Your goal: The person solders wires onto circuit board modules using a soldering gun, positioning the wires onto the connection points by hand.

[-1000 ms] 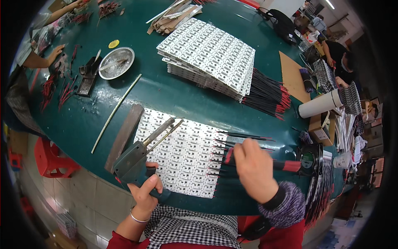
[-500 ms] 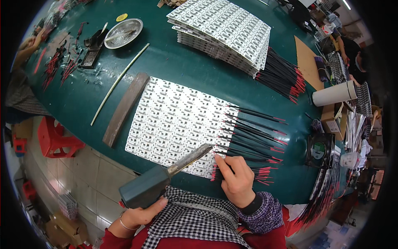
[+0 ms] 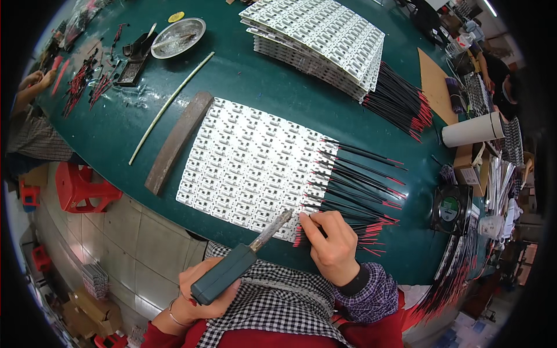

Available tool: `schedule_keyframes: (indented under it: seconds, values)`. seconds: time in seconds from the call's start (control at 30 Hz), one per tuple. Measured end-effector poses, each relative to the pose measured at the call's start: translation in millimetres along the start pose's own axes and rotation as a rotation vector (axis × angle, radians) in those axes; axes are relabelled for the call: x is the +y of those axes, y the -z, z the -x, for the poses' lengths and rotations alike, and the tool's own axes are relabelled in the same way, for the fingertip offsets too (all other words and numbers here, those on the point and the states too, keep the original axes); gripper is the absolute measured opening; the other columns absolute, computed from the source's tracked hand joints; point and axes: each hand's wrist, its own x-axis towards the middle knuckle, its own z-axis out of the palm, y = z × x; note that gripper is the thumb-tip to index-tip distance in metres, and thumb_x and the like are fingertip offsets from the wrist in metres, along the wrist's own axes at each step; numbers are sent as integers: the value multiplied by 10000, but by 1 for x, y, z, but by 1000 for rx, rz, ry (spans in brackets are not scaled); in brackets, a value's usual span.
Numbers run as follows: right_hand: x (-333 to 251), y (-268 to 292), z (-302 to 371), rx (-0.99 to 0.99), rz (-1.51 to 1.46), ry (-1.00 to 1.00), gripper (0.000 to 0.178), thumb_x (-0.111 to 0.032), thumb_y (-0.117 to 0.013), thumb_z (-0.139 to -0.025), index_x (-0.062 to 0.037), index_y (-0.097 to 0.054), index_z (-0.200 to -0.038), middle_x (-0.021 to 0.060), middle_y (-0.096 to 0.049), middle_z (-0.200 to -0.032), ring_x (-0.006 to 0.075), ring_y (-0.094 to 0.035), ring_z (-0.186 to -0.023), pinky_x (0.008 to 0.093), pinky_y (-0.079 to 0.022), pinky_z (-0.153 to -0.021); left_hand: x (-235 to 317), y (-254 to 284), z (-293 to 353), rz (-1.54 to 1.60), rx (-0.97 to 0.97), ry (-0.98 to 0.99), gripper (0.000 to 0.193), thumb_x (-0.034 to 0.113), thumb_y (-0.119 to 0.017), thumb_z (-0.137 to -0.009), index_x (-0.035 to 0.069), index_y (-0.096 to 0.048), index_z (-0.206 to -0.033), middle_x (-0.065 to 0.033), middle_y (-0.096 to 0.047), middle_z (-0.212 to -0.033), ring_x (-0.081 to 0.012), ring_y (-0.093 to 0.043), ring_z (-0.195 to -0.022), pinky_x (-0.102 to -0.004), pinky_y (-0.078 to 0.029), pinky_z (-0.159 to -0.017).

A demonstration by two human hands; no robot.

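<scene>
My left hand (image 3: pixel 200 293) grips the dark green handle of a soldering iron (image 3: pixel 243 261), whose metal tip reaches the near edge of a white panel of small circuit boards (image 3: pixel 249 165) on the green table (image 3: pixel 116 133). My right hand (image 3: pixel 331 246) pinches a black-and-red wire (image 3: pixel 307 232) at that same near corner, right beside the iron's tip. Several black wires with red ends (image 3: pixel 354 185) fan out from the panel's right edge.
A tall stack of white panels (image 3: pixel 316 43) lies farther back with a bundle of black wires (image 3: pixel 400 104). A brown bar (image 3: pixel 177 142), a thin rod (image 3: pixel 171 107), a metal bowl (image 3: pixel 177 37) and a small fan (image 3: pixel 449 209) stand around. Other people sit at left and far right.
The soldering iron has come down and forward from above the panel to its near edge. My right hand slid along the wires toward the panel's near corner. The view shifted closer.
</scene>
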Motion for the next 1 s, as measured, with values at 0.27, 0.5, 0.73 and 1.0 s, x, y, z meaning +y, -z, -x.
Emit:
schedule_keyframes:
  seconds: [0.27,0.5,0.73,1.0]
  values:
    - [3,2,3,-11,15,7,422,25,-672,-703,13,-717,-1123,96,-660,-977,242,-651,-829,342,-508,-651,2,2,1,-24,9,-14,266,20,-822,-723,-25,-756,-976,-176,-737,-970,-260,-740,-727,-308,-587,-644]
    - [5,2,5,-42,45,51,351,-58,-678,-782,10,-714,-1125,88,-660,-1007,229,-657,-873,328,-484,-663,1,-1,2,16,11,-11,253,11,-825,-710,-22,-753,-950,-172,-734,-952,-258,-736,-723,-309,-585,-635]
    - [1,1,1,-25,34,14,448,81,-661,-645,-2,-729,-1080,105,-665,-965,243,-653,-801,349,-514,-653,2,-4,-1,66,-20,20,267,-8,-817,-711,-51,-722,-957,-161,-732,-925,-245,-740,-739,-294,-579,-654]
    - [-1,2,0,-30,36,29,450,86,-663,-644,-1,-724,-1082,102,-659,-962,241,-652,-798,348,-513,-645,-2,-7,1,139,0,56,310,7,-802,-735,-59,-708,-1023,-144,-703,-863,-221,-687,-680,-295,-533,-610]
